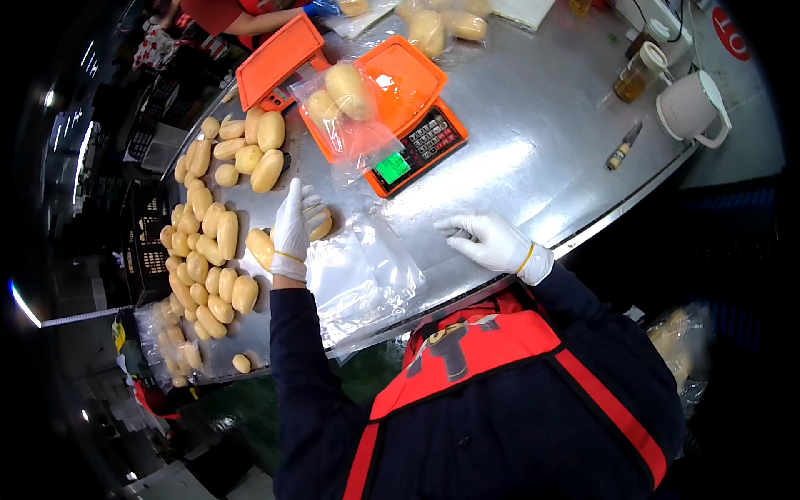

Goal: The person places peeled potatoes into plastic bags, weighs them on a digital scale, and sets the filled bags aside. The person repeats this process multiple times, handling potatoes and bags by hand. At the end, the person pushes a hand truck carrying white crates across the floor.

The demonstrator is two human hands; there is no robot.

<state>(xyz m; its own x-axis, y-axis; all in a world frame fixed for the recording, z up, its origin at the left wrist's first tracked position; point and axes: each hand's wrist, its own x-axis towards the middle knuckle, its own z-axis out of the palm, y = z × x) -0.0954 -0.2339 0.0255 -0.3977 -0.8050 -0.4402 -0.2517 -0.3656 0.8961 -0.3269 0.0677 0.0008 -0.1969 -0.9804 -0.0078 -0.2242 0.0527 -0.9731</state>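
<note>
My left hand (292,231), in a white glove, is beside several peeled potatoes (259,248) and partly covers them; whether it touches them is unclear. To its right lie flat clear plastic bags (369,269). My right hand (484,240), gloved too, hovers over the metal table with fingers slightly bent and nothing in them. A clear bag of potatoes (350,90) rests on the orange pan of a digital scale (431,134) with a lit green display. Many loose potatoes (212,250) are heaped at the left.
A second orange scale (278,62) stands behind, near a co-worker's arm (262,22). More bagged potatoes (428,31) lie at the back. On the right are a knife (625,147), a white kettle (690,106) and a jar (637,75). A black crate (150,244) stands beyond the left edge.
</note>
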